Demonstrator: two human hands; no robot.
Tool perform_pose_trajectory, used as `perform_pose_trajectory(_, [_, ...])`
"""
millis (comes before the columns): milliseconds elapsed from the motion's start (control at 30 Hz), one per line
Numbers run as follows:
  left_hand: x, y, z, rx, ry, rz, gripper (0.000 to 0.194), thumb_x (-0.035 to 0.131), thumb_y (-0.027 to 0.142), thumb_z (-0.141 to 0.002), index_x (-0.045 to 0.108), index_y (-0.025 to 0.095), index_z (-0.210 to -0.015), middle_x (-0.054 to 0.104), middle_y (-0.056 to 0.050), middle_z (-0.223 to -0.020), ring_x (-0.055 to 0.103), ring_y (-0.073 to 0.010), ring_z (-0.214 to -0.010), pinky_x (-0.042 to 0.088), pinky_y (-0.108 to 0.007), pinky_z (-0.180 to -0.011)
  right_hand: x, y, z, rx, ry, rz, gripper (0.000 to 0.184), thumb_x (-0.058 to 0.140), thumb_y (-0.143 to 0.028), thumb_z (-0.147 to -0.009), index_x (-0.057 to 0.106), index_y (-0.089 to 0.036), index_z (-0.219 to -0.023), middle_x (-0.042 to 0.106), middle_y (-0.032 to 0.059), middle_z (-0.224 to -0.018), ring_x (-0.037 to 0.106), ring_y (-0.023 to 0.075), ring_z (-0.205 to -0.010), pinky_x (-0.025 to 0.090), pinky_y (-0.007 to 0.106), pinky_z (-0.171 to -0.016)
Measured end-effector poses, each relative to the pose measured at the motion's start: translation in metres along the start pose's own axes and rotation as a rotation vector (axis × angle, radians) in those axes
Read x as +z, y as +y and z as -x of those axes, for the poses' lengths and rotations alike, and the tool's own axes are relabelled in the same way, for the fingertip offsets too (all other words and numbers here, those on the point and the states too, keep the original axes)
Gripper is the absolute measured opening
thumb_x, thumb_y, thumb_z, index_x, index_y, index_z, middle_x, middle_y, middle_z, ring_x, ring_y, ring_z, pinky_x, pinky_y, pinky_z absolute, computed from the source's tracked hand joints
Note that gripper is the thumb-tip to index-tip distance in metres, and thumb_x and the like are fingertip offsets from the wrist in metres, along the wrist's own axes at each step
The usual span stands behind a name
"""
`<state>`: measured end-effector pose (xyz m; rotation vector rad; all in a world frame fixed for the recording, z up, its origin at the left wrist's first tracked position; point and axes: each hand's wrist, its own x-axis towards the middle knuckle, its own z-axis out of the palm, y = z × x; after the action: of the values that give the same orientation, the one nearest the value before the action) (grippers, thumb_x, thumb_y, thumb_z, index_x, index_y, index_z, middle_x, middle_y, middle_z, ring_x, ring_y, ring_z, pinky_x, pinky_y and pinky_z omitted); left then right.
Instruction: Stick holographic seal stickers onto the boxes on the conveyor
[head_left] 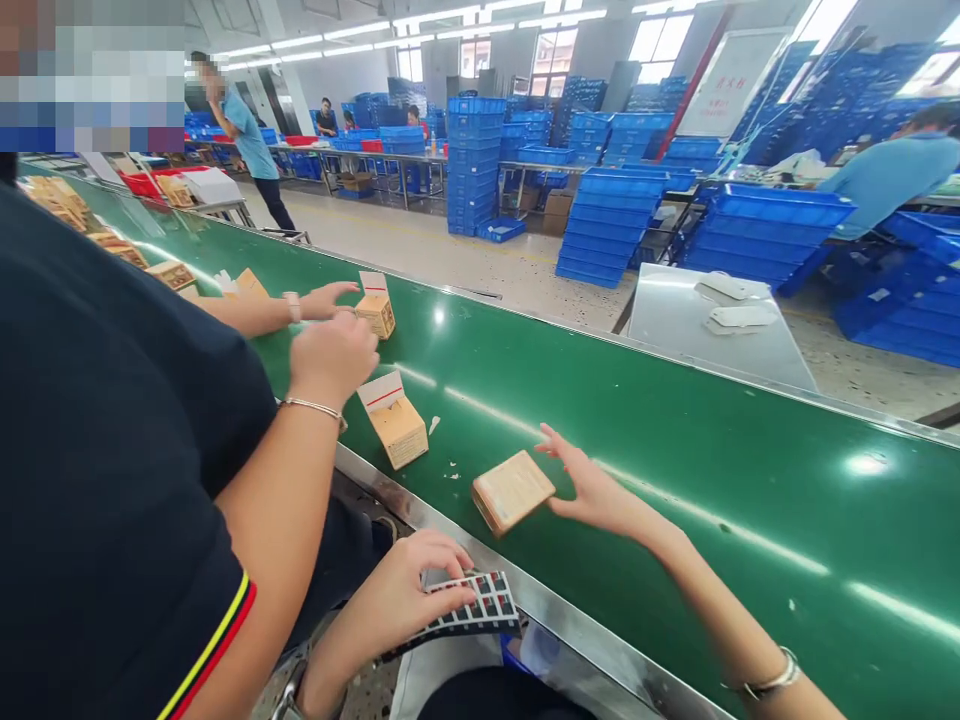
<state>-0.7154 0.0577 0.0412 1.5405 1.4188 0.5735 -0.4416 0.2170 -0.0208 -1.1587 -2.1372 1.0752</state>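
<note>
My left hand grips a dark sheet with a grid of small red and black pieces, probably stickers, held over the belt's near metal edge. My right hand is over the green belt with its fingers apart. Its thumb is at the right corner of a small tan carton; whether they touch I cannot tell. That carton lies closed on the belt. To its left stands another tan carton with its white flap raised.
A co-worker's hands reach over the green conveyor belt on the left, by an open carton. More cartons lie farther up the belt. Paper scraps are nearby. Across stand a metal table and stacked blue crates.
</note>
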Motion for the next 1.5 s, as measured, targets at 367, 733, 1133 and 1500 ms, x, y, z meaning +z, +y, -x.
perform_pose_trajectory(367, [0.04, 0.013, -0.054, 0.22, -0.172, -0.315, 0.011, 0.076, 0.027, -0.082, 0.074, 0.023, -0.072, 0.042, 0.002, -0.158, 0.02, -0.0339, -0.154, 0.026, -0.055, -0.122, 0.019, 0.016, 0.045, 0.171, 0.106, -0.46, 0.082, 0.068, -0.043, -0.085, 0.027, -0.024, -0.154, 0.064, 0.014, -0.131, 0.068, 0.0234, -0.103, 0.058, 0.043, -0.087])
perform_pose_trajectory(733, [0.07, 0.024, -0.077, 0.377, -0.286, -0.398, 0.015, 0.075, 0.017, -0.083, 0.07, 0.02, -0.069, 0.045, 0.001, -0.156, 0.028, -0.0282, -0.152, 0.032, -0.041, -0.122, -0.005, 0.01, 0.043, 0.318, 0.314, -0.63, 0.037, 0.067, -0.058, -0.084, 0.069, -0.022, -0.089, 0.071, 0.0103, -0.121, 0.067, 0.0259, -0.106, 0.053, 0.041, -0.094])
perform_pose_trajectory(1133, [0.098, 0.025, -0.085, 0.442, -0.311, -0.243, 0.013, 0.079, 0.017, -0.08, 0.071, 0.02, -0.07, 0.053, 0.0, -0.151, 0.032, -0.0283, -0.15, 0.036, -0.038, -0.119, -0.002, 0.011, 0.069, 0.344, 0.382, -0.526, 0.044, 0.064, -0.065, -0.082, 0.06, -0.021, -0.08, 0.07, 0.0129, -0.121, 0.069, 0.0285, -0.1, 0.056, 0.04, -0.083])
perform_pose_trajectory(1500, [0.117, 0.04, -0.087, 0.515, -0.324, -0.321, 0.016, 0.077, 0.017, -0.082, 0.07, 0.019, -0.068, 0.055, 0.0, -0.15, 0.039, -0.0293, -0.147, 0.045, -0.037, -0.109, 0.003, 0.014, 0.096, 0.391, 0.581, -0.234, 0.033, 0.063, -0.053, -0.088, 0.061, -0.022, -0.098, 0.072, 0.0102, -0.107, 0.068, 0.0262, -0.098, 0.053, 0.043, -0.092])
